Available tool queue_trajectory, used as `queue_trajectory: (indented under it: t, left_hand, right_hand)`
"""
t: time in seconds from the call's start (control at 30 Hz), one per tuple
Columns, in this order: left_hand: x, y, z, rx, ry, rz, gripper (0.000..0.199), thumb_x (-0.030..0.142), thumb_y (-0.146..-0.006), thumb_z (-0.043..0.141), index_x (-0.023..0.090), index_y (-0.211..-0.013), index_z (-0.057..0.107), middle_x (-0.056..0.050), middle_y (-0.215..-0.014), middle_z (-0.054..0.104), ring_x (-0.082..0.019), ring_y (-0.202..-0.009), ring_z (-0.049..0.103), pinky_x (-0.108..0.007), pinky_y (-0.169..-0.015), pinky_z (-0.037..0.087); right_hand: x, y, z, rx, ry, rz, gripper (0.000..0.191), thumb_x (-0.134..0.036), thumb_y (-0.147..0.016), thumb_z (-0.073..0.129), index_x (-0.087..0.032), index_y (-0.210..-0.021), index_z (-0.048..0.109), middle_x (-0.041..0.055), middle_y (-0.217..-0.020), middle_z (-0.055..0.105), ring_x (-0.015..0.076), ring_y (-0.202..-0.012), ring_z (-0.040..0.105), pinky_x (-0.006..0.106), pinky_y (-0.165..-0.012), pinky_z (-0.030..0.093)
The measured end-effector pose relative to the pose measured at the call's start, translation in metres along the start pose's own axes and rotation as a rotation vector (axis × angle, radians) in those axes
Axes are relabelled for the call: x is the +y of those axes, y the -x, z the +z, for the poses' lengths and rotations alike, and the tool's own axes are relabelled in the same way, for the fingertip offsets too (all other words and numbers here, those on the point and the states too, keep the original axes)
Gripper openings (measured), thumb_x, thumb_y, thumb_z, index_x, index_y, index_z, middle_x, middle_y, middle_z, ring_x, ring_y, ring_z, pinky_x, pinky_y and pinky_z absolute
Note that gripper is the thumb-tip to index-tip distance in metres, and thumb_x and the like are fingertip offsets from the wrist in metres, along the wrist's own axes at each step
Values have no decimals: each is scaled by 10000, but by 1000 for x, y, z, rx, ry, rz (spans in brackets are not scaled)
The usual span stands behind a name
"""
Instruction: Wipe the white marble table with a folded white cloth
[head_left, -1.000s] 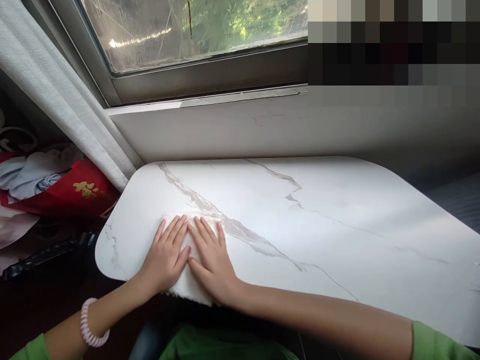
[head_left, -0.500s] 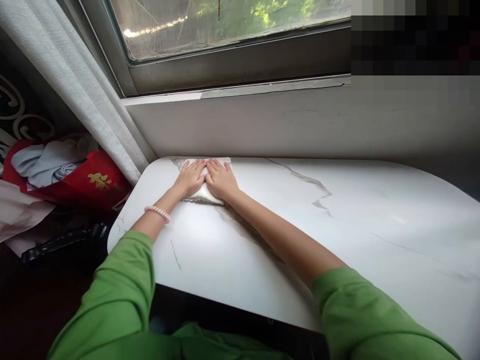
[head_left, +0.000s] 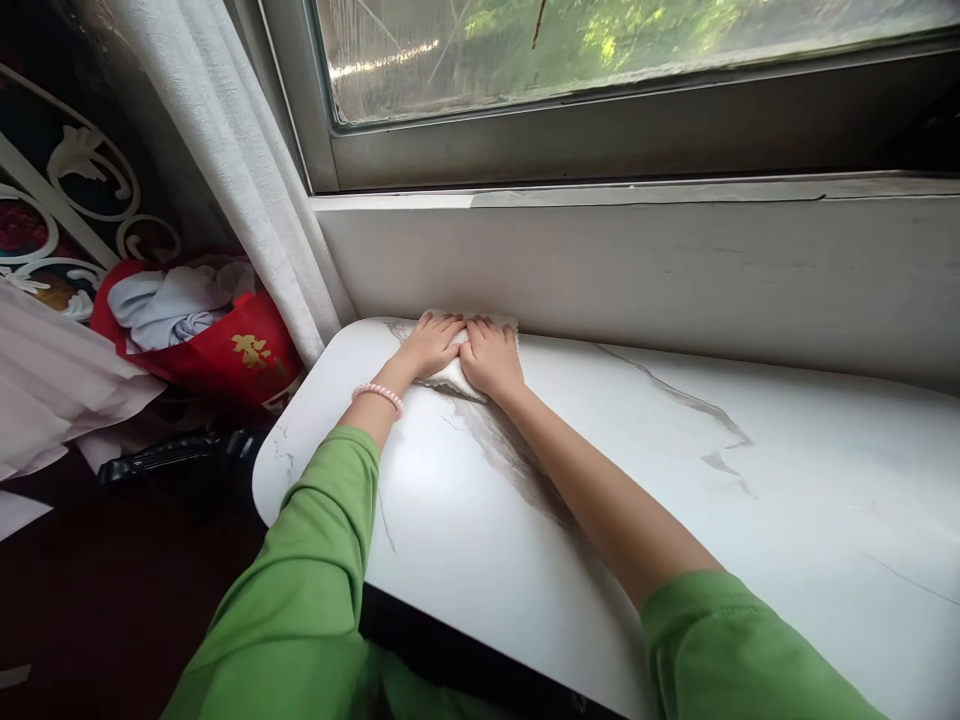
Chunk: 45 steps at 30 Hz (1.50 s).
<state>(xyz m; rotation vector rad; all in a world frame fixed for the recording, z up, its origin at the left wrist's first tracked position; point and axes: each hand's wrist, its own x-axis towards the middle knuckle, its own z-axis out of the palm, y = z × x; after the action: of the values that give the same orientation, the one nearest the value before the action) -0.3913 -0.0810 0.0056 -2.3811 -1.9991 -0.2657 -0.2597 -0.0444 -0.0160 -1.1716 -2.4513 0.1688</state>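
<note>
The white cloth lies at the desk's far edge, near its rounded left corner, up against the wall; both hands rest on it side by side, the left hand and the right hand, palms down, fingers stretched out over the cloth, not clamped on it; a pink coiled band circles the left wrist; green sleeves reach across the white, grey-veined desk; beyond stands a window; to the left hang a pale curtain and, just beside it, a red bag holding bluish-grey fabric.
</note>
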Motion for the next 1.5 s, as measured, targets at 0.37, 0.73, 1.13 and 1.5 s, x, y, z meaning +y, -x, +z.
queue_trajectory:
  t: [0.37, 0.73, 1.13, 1.5]
  left_hand:
    - [14, 47, -9, -34, 21, 22, 500, 284, -924, 331, 149, -1403, 374, -77, -1501, 351, -162, -1396, 269, -384, -1170, 85]
    - [22, 65, -15, 10, 60, 2, 491, 245, -907, 353, 140, -1383, 410, -71, -1475, 396, -158, -1385, 298, -383, -1174, 107]
    - [18, 62, -10, 27, 77, 7, 484, 268, -910, 365, 151, -1377, 418, -74, -1469, 405, -176, -1378, 316, -400, -1177, 117]
    - [26, 93, -17, -14, 59, 49, 495, 275, -924, 341, 140, -1397, 391, -78, -1489, 371, -176, -1396, 277, -404, -1179, 103]
  right_hand:
    - [-32, 48, -15, -39, 19, 42, 559, -212, -908, 222, -12, -1408, 372, 155, -1488, 361, 244, -1392, 277, 470, -1133, 154]
    - [-40, 64, -23, -8, -52, 22, 554, -223, -906, 255, -15, -1402, 391, 160, -1476, 382, 252, -1387, 286, 467, -1136, 139]
    - [-41, 63, -24, -26, -65, 42, 553, -209, -902, 264, -19, -1407, 385, 159, -1483, 372, 246, -1392, 267, 451, -1141, 109]
    - [-61, 91, -34, -84, -136, 97, 572, -219, -899, 257, -18, -1427, 348, 143, -1511, 323, 225, -1416, 215, 439, -1158, 66]
